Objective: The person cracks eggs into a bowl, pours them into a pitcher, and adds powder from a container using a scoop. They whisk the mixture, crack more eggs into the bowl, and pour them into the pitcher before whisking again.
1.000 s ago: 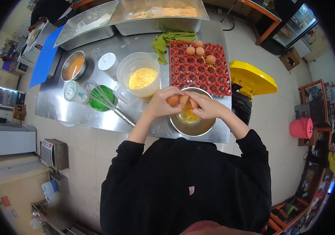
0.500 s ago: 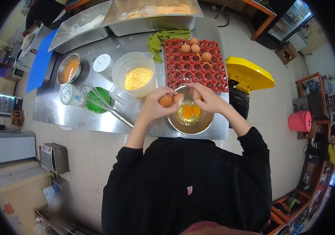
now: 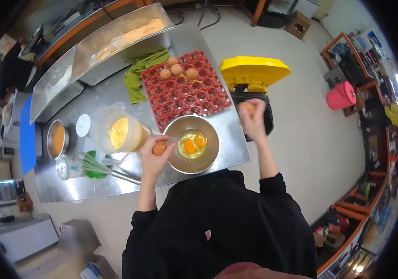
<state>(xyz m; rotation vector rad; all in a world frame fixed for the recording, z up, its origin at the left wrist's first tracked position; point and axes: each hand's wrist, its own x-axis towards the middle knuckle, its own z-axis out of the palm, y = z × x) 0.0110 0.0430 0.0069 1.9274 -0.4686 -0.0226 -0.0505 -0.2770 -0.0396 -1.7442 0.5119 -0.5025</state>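
My left hand [image 3: 150, 162] is closed around a whole-looking brown egg [image 3: 159, 148], at the left rim of a steel bowl [image 3: 169, 161]. Two yolks [image 3: 190, 146] lie in clear egg white at the bottom of that bowl. Off to the right, past the table edge, my right hand [image 3: 255, 126] grips a brown eggshell [image 3: 247, 109], slightly blurred. Below it is a bin lined with a black bag [image 3: 267, 118], its yellow lid [image 3: 254, 72] raised. Beyond the bowl a red egg tray [image 3: 180, 103] carries several brown eggs [image 3: 176, 69] near its far side.
Left of the bowl stand a plastic jug [image 3: 103, 132] of yellow crumbly stuff and a whisk [image 3: 115, 173] beside a green bowl [image 3: 97, 171]. A green cloth [image 3: 136, 86] lies against the tray. Steel bins [image 3: 129, 53] line the table's back.
My right hand has moved from above the bowl to over the bin, carrying eggshell. My left hand has drawn left to the bowl's rim with its egg. The view has turned right.
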